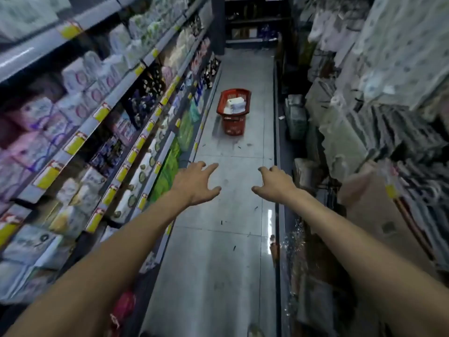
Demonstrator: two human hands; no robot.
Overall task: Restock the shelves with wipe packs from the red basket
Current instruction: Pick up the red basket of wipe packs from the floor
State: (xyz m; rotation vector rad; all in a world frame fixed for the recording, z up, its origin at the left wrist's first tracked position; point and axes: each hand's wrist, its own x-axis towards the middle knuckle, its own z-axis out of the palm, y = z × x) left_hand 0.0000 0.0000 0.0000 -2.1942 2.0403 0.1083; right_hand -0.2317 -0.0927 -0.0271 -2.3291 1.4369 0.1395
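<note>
My left hand (195, 182) and right hand (274, 182) reach out in front of me, fingers spread and relaxed, grasping nothing. Well beyond them, the red basket (233, 110) stands on the floor (230, 239), white wipe packs (235, 105) inside. The stocked shelves (102, 113) run left of the basket.

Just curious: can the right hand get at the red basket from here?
Probably not yet: the right hand is open and well short of the red basket, which stands farther ahead. Only floor lies between them.
</note>
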